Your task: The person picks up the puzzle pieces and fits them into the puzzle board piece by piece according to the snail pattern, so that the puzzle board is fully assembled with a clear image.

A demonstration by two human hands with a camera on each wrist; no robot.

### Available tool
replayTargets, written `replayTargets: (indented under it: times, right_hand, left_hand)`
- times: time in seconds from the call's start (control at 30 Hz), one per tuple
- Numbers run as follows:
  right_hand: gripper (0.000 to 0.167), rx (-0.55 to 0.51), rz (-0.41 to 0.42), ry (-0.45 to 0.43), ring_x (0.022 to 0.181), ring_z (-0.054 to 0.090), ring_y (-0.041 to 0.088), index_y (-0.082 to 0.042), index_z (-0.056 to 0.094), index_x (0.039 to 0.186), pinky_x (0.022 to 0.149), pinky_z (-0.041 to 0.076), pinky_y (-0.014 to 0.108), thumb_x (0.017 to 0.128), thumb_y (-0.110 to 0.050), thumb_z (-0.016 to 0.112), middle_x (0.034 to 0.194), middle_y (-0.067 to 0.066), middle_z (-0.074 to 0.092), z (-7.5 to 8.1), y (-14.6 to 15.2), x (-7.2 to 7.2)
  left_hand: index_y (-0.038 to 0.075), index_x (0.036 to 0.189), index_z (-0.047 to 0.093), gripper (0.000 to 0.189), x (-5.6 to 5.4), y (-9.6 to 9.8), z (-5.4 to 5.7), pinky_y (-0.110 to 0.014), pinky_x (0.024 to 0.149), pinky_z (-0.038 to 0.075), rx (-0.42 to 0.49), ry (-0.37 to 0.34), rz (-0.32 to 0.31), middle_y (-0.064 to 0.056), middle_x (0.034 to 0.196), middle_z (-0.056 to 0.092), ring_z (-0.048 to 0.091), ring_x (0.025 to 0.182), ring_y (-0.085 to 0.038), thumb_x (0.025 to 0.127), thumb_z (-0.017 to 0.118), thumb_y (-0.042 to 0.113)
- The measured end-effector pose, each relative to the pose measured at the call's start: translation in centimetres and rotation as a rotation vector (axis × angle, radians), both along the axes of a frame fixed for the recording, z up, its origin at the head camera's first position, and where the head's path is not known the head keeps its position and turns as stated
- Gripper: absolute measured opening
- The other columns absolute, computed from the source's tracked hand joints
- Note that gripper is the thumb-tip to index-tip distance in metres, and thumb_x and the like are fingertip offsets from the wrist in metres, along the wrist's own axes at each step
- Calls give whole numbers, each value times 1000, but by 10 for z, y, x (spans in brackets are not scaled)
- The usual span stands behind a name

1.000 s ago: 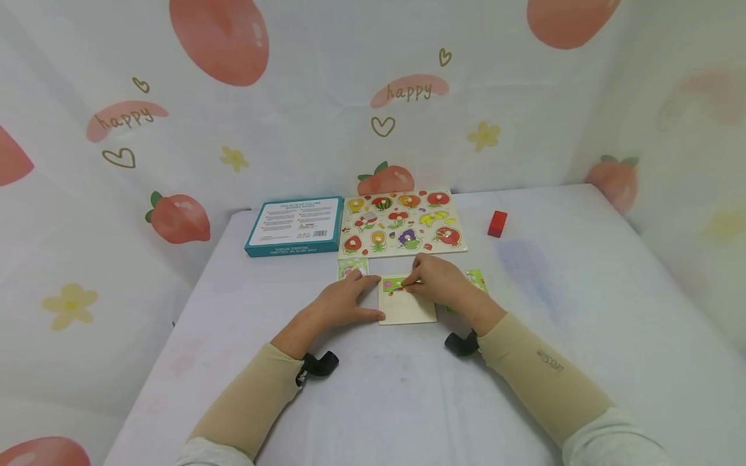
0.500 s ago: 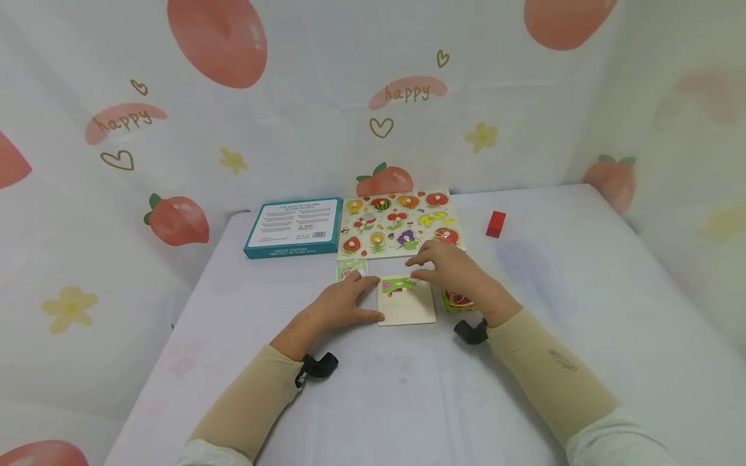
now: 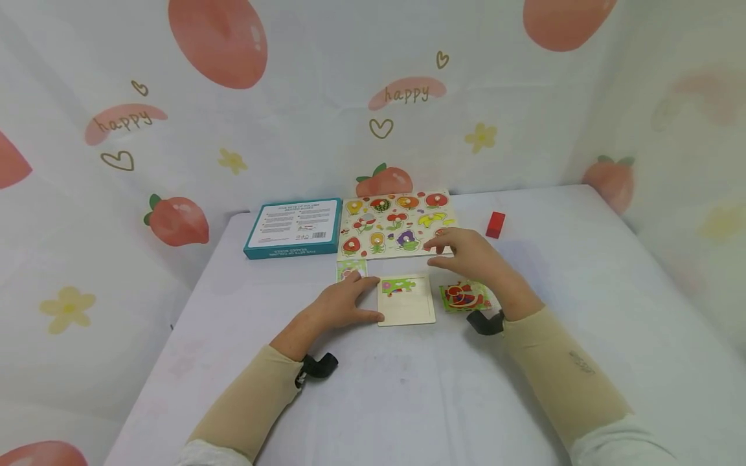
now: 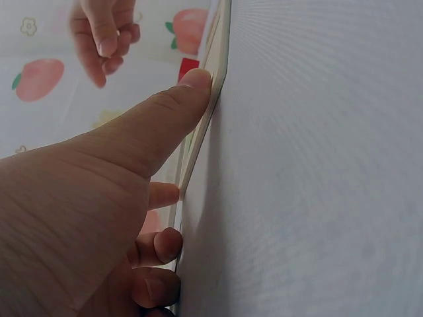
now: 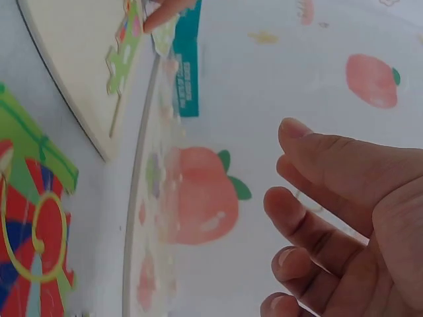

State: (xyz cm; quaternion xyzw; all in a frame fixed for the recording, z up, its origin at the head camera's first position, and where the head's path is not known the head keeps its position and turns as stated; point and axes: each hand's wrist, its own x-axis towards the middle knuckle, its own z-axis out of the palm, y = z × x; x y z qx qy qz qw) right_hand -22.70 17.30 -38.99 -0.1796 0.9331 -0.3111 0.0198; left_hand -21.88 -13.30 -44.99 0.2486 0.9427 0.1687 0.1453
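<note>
A square wooden puzzle tray (image 3: 408,309) lies flat in the head view. Joined green jigsaw pieces (image 3: 398,285) fill part of its top left, and one shows a white knob at its end in the right wrist view. My left hand (image 3: 335,304) rests at the tray's left side, its straight thumb and forefinger spread along that edge. In the left wrist view the thumb (image 4: 175,105) presses on the tray's rim. Holding nothing, my right hand (image 3: 478,259) hovers behind the loose jigsaw pieces (image 3: 464,296), fingers loosely bent and thumb apart.
Behind the tray lies a fruit knob puzzle board (image 3: 416,223), with a teal box (image 3: 294,226) left of it. A red block (image 3: 495,224) stands at the back right. Part of a green picture card (image 3: 351,266) shows beyond my left fingers.
My right hand has let go of the jigsaw piece in the tray and moved right, its fingers parting. The loose pieces are now uncovered. My left hand stays in place.
</note>
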Motion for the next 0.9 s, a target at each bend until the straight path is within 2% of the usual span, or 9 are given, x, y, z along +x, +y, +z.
replayTargets:
  times: [0.1, 0.2, 0.4, 0.63, 0.9]
  right_hand:
    - [40, -18, -33, 1, 101, 55, 31, -12, 72, 129, 83, 48, 42, 92, -26, 79, 111, 9, 68, 3, 10, 1]
    - [42, -30, -66, -4, 94, 50, 28, -11, 72, 131, 76, 44, 39, 92, -25, 80, 103, 7, 66, 7, 20, 2]
    - [44, -26, -120, -36, 95, 47, 28, -10, 70, 133, 74, 42, 39, 93, -25, 79, 100, 6, 62, 11, 37, 2]
    - [43, -8, -147, -87, 94, 48, 27, -9, 69, 133, 71, 43, 39, 93, -24, 78, 99, 8, 61, 7, 53, -1]
    - [44, -1, -174, -207, 94, 50, 29, -10, 69, 133, 72, 43, 37, 93, -25, 77, 100, 10, 60, 0, 67, -3]
  left_hand:
    - [23, 154, 48, 88, 0, 0, 1, -39, 93, 48, 0, 3, -4, -3, 129, 51, 51, 103, -20, 81, 80, 62]
    - [23, 155, 47, 89, 0, 1, 1, -39, 94, 48, -1, 6, -7, -4, 130, 51, 51, 104, -21, 82, 79, 62]
    - [23, 155, 47, 89, 0, 1, 1, -38, 90, 48, 2, 4, -7, -3, 127, 51, 51, 101, -20, 82, 79, 62]
    - [23, 155, 47, 89, 0, 1, 0, -38, 91, 48, 0, 6, -10, -3, 127, 51, 51, 102, -20, 82, 79, 62]
    - [23, 155, 47, 88, 1, 1, 3, -38, 91, 48, -11, -4, -2, -4, 128, 51, 51, 103, -21, 82, 80, 61]
